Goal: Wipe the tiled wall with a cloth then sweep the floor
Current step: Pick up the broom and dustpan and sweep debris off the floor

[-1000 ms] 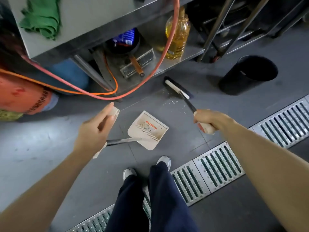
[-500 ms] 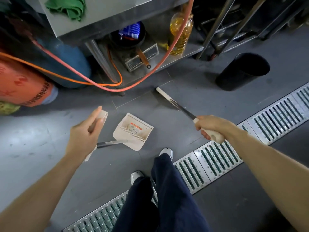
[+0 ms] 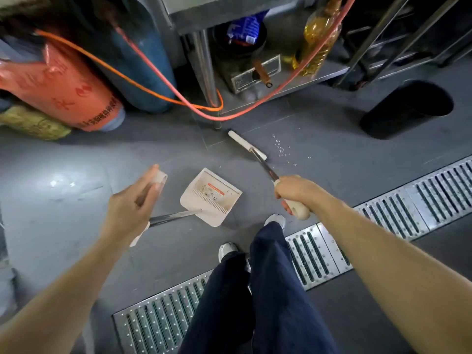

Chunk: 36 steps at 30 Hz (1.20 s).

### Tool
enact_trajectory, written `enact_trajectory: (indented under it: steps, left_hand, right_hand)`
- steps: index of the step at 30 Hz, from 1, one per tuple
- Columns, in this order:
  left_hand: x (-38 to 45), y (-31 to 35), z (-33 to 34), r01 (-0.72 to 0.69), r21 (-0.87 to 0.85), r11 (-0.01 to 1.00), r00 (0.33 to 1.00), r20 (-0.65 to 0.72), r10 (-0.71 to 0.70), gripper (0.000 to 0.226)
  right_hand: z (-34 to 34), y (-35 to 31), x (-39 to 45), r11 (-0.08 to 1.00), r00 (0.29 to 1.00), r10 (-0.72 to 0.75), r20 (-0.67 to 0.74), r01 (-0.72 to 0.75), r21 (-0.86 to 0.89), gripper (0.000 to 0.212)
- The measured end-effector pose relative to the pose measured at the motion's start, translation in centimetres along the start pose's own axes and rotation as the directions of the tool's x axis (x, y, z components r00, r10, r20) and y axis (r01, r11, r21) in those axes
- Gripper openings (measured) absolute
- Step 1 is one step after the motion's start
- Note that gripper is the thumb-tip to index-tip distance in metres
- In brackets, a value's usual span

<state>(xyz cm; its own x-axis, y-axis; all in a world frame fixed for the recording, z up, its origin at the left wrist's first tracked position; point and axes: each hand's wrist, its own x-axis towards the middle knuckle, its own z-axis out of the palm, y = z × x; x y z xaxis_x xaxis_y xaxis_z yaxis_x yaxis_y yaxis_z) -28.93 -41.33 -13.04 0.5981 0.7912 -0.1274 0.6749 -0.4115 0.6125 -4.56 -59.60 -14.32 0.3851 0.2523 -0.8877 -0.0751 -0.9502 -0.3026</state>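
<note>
My left hand [image 3: 132, 208] grips the cream handle of a long-handled dustpan [image 3: 212, 198], whose pan lies flat on the grey floor with some crumbs inside. My right hand [image 3: 293, 192] grips the cream handle of a broom; the broom head [image 3: 246, 145] rests on the floor beyond the pan, close to a table leg. A scatter of small white crumbs [image 3: 281, 149] lies on the floor just right of the broom head. No cloth is in view.
A steel table [image 3: 204, 72] stands ahead with an oil bottle [image 3: 316, 37] on its lower shelf and orange hoses [image 3: 204, 108] looping to the floor. A black bin [image 3: 406, 108] stands at the right. A drain grate [image 3: 383, 221] runs under my feet. An orange sack [image 3: 63, 90] leans at the left.
The view has swung right, so the table's top and the green cloth have left the frame. The broom head sits left of the white crumbs. The dustpan stays on the floor.
</note>
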Motion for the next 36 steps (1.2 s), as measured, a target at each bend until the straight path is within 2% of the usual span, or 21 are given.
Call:
enact_trajectory:
  steps: [4,7,12,13,15,19,22,25,30,32,36]
  left_hand:
    - [-1.9,-2.6,-0.3,0.044,-0.048,0.998,0.999,0.002,-0.044,0.032]
    - [-2.2,-4.0,0.1,0.080,-0.053,0.995,0.997,0.017,-0.080,0.036]
    - [-1.4,-4.6,0.3,0.074,-0.105,0.992,0.997,0.019,-0.072,0.027]
    - [-1.3,-4.5,0.3,0.063,-0.099,0.993,0.998,0.022,-0.061,0.026]
    - [-1.3,-4.5,0.3,0.057,-0.064,0.996,0.997,0.054,-0.053,0.027]
    - [-2.6,-4.5,-0.1,0.093,-0.044,0.995,0.991,0.097,-0.088,0.027]
    - [-4.6,-4.4,-0.2,0.068,-0.015,0.998,0.996,0.064,-0.067,0.034]
    - [-7.2,-4.6,-0.4,0.021,0.050,0.999,0.999,-0.045,-0.019,0.039]
    - [-12.7,-5.9,-1.4,0.033,0.134,0.990,0.994,-0.112,-0.018,0.042]
    - [-14.9,-7.1,-2.2,0.031,0.156,0.987,0.994,-0.111,-0.013,0.046]
    - [-19.6,-9.4,-4.1,0.059,0.170,0.984,0.993,-0.109,-0.041,0.038]
  right_hand:
    - [4.0,-0.3,-0.4,0.988,0.996,-0.001,0.085,0.014,-0.151,0.028]
    - [6.4,-0.2,-0.9,0.987,0.994,0.006,0.110,0.012,-0.161,0.037]
    - [9.3,0.3,-4.6,0.931,0.984,0.018,0.174,0.047,-0.363,0.033]
    - [9.4,0.3,-5.3,0.935,0.978,0.030,0.205,0.045,-0.352,0.031]
    - [8.7,-0.1,-6.4,0.978,0.961,0.067,0.267,-0.010,-0.210,0.029]
    - [5.7,-0.8,-7.5,0.996,0.963,0.070,0.259,-0.081,0.030,0.040]
    - [4.4,-0.5,-7.9,0.993,0.967,0.031,0.252,-0.059,0.102,0.045]
    - [4.1,0.3,-7.7,0.997,0.974,0.004,0.227,-0.023,0.080,0.048]
    - [6.0,1.7,-7.4,0.996,0.982,-0.032,0.188,0.015,0.091,0.048]
    - [7.6,2.4,-7.0,0.998,0.983,-0.055,0.176,0.051,0.027,0.046]
    - [11.4,3.7,-6.1,0.978,0.977,-0.075,0.197,0.111,-0.176,0.032]
